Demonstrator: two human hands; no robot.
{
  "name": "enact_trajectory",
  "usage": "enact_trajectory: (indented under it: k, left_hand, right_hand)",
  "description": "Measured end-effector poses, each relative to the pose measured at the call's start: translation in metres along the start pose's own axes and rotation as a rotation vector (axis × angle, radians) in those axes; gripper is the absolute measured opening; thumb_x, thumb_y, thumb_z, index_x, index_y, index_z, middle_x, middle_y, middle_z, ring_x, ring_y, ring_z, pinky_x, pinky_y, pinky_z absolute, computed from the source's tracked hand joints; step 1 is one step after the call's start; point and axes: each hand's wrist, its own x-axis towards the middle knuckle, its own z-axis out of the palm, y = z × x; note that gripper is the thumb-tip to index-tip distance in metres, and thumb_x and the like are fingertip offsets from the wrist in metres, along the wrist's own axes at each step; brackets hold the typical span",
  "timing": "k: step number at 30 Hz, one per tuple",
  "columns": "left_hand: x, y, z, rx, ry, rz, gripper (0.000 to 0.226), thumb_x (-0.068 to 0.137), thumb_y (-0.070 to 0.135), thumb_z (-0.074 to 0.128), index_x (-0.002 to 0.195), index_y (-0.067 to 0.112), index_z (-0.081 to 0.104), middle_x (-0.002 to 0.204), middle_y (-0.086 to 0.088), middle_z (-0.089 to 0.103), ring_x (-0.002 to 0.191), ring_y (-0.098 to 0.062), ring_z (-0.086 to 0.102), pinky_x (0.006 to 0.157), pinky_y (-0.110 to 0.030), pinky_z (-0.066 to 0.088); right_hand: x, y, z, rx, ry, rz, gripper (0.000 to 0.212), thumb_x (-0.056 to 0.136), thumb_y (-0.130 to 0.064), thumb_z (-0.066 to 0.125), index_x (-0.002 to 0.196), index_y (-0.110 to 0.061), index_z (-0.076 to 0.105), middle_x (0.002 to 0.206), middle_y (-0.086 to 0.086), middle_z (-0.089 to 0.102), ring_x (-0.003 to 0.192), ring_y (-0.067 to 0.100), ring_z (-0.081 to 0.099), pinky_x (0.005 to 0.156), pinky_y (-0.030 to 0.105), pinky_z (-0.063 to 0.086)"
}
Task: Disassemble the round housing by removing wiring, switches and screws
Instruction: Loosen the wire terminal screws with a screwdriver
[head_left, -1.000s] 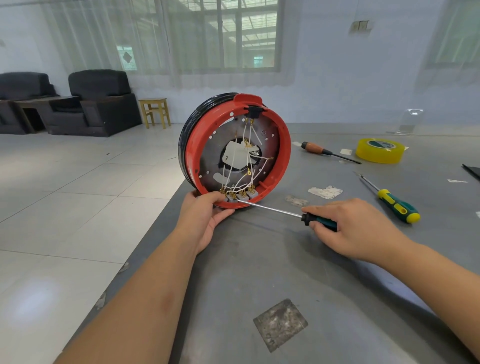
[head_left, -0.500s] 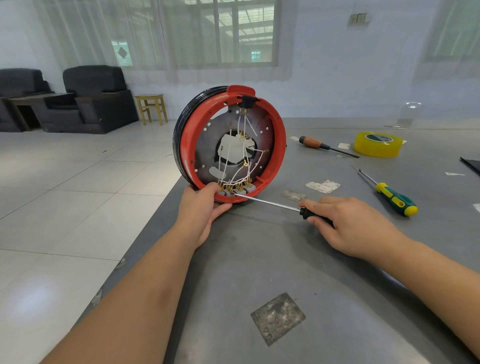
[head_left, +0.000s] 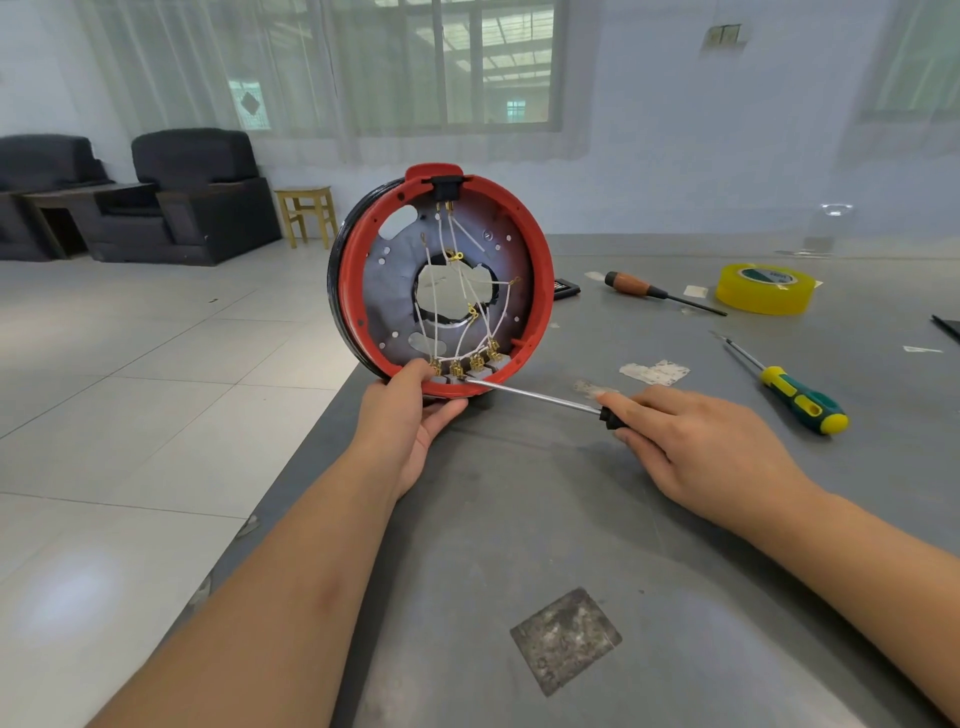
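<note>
The round red housing (head_left: 540, 291) stood on edge near the table's (head_left: 519, 519) left edge, its open face with white wires (head_left: 441, 312) and brass-tipped switches (head_left: 470, 366) toward the camera. The left hand (head_left: 410, 421) gripped its bottom rim, thumb inside, fingers curled beneath. The right hand (head_left: 696, 447) pinched a screwdriver (head_left: 540, 397), the tip touching the switches. Another screwdriver (head_left: 795, 395) and yellow tape (head_left: 763, 288) lay well apart.
</note>
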Motion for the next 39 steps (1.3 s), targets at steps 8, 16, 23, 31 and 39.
enact_trajectory:
  k: [8, 16, 23, 31, 39]
  left_hand:
    - [0.001, 0.000, -0.001, -0.031, 0.022, -0.009, 0.009, 0.096, 0.005, 0.061, 0.104, 0.002, 0.062, 0.100, -0.016, 0.071, 0.098, -0.031, 0.079, 0.082, -0.044, 0.066]
    - [-0.002, 0.000, -0.001, -0.041, 0.023, -0.016, 0.018, 0.097, 0.003, 0.062, 0.114, 0.000, 0.059, 0.104, -0.016, 0.071, 0.091, -0.030, 0.080, 0.082, -0.045, 0.066]
    - [-0.003, 0.001, -0.001, -0.033, 0.031, -0.019, 0.013, 0.099, 0.004, 0.062, 0.111, 0.002, 0.059, 0.102, -0.014, 0.070, 0.092, -0.030, 0.080, 0.083, -0.045, 0.066]
    - [-0.004, 0.001, -0.001, -0.003, 0.027, -0.014, 0.015, 0.099, 0.004, 0.061, 0.114, 0.003, 0.060, 0.107, -0.016, 0.071, 0.091, -0.029, 0.080, 0.083, -0.045, 0.066]
    - [-0.006, 0.000, 0.000, 0.033, 0.024, -0.010, 0.010, 0.101, 0.006, 0.061, 0.111, 0.007, 0.059, 0.103, -0.014, 0.069, 0.081, -0.024, 0.080, 0.072, -0.039, 0.067]
  right_hand:
    - [0.001, -0.002, -0.001, -0.038, 0.056, -0.027, 0.041, 0.100, -0.033, 0.048, 0.137, -0.022, 0.062, 0.105, 0.002, 0.070, 0.086, 0.029, 0.067, 0.057, 0.041, 0.055]
    - [0.000, 0.000, 0.001, 0.035, -0.011, -0.007, 0.047, 0.101, -0.040, 0.043, 0.146, -0.031, 0.052, 0.108, -0.010, 0.066, 0.091, 0.019, 0.066, 0.057, 0.036, 0.055]
    - [-0.001, 0.004, -0.003, 0.033, 0.049, 0.029, 0.040, 0.097, -0.034, 0.056, 0.135, -0.030, 0.064, 0.095, -0.011, 0.068, 0.079, 0.020, 0.067, 0.047, 0.029, 0.046]
    - [0.000, 0.005, 0.002, 0.005, 0.074, 0.016, 0.039, 0.096, -0.036, 0.055, 0.135, -0.033, 0.063, 0.096, -0.013, 0.068, 0.081, 0.020, 0.068, 0.047, 0.027, 0.042]
    - [0.000, 0.008, 0.004, -0.014, 0.088, -0.013, 0.039, 0.096, -0.035, 0.058, 0.135, -0.032, 0.063, 0.096, -0.012, 0.068, 0.078, 0.018, 0.067, 0.044, 0.026, 0.040]
